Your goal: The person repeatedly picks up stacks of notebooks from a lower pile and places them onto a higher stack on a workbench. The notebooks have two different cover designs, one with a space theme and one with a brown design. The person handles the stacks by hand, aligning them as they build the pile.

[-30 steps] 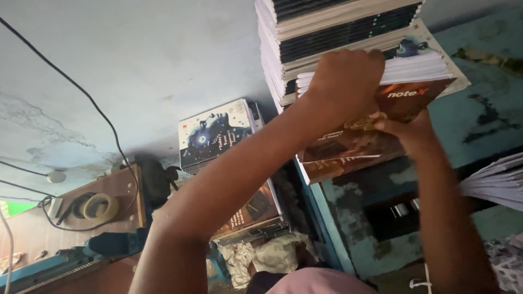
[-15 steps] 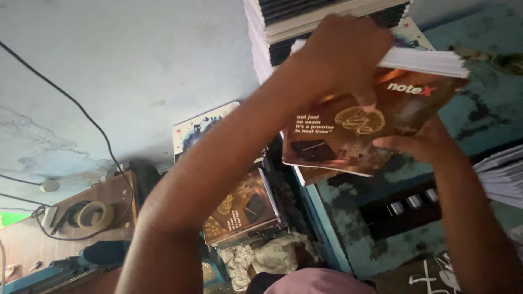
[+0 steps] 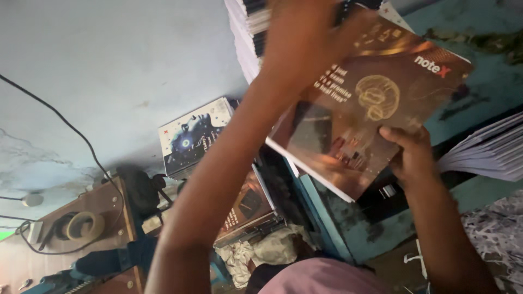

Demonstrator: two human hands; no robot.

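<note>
Left hand [image 3: 305,41] lies flat on top of glossy brown notebook [image 3: 362,117], fingers spread, blurred. Right hand [image 3: 411,155] pinches its lower edge, thumb on cover. Notebook tilted, just below tall stack [image 3: 245,32] of thin flat books.

I see a pale blue, cracked plaster wall [image 3: 109,65] crossed by a thin black cable [image 3: 81,139], a brown wooden cabinet [image 3: 103,207], and teal-painted woodwork [image 3: 327,218] in dim daylight.
</note>
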